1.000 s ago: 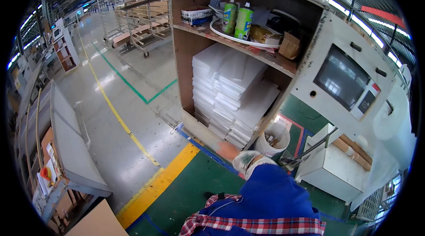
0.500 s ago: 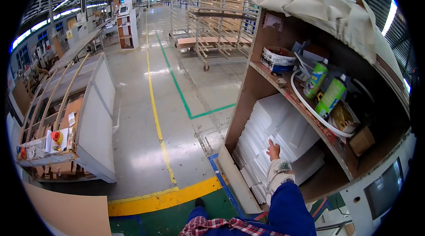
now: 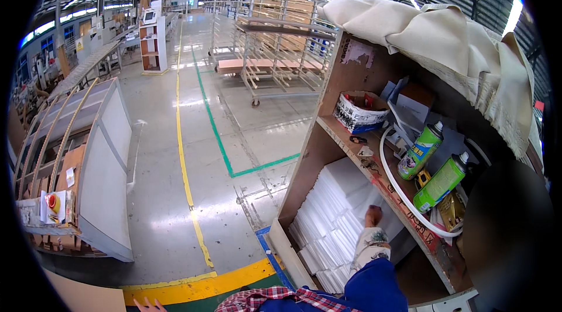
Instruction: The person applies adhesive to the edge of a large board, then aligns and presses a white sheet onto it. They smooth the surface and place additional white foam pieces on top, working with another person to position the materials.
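My right hand [image 3: 373,215] reaches into the lower compartment of a wooden cabinet, in a pale sleeve cuff over a blue sleeve. Its fingers look curled against a stack of white foam-like sheets [image 3: 331,206]; what lies between them is hidden. The sheets stand packed close together, filling the left side of the compartment. At the lower left edge my left hand [image 3: 150,305] shows only its spread fingers, holding nothing, near a tan board [image 3: 82,293].
Above the sheets, a shelf holds two green spray cans [image 3: 440,183], a white hose [image 3: 391,174] and an open box [image 3: 360,111]. Cream cloth [image 3: 433,36] drapes the cabinet top. A board rack [image 3: 275,48] stands ahead; a white-sided frame [image 3: 105,165] is at left.
The view has shifted, so the cabinet appears lower and further left. My right hand's fingers, stretched out before, are now curled deeper at the sheets. My left hand has come into view.
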Demonstrator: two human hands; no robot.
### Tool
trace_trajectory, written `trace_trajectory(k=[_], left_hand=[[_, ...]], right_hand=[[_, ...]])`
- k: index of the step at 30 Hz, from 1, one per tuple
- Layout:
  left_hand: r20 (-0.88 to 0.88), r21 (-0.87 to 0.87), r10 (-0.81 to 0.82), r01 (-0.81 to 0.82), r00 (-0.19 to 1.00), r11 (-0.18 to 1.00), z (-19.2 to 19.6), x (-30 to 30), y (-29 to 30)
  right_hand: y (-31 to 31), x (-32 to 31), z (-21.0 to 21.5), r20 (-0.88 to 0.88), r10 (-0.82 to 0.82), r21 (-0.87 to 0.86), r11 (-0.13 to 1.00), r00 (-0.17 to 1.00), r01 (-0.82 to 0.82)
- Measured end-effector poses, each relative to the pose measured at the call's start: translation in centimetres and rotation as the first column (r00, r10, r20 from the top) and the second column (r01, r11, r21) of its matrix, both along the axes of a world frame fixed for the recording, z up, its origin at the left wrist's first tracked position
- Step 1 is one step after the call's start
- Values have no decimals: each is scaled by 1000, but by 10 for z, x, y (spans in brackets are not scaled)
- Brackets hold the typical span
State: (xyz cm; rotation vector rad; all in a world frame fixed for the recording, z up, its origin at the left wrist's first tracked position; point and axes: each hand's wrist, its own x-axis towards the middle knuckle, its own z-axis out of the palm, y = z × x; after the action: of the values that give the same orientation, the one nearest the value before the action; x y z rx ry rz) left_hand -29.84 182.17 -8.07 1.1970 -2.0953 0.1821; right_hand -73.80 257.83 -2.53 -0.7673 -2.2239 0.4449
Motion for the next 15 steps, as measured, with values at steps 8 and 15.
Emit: trace_trajectory(k=[8, 15], left_hand=[[244, 434, -83, -32, 966, 900, 83, -32, 152], [277, 548, -35, -128, 960, 827, 93, 45, 271]], right_hand=[[42, 42, 21, 222, -220, 40, 975, 950, 217], [81, 35, -22, 16, -124, -434, 893, 992, 118]])
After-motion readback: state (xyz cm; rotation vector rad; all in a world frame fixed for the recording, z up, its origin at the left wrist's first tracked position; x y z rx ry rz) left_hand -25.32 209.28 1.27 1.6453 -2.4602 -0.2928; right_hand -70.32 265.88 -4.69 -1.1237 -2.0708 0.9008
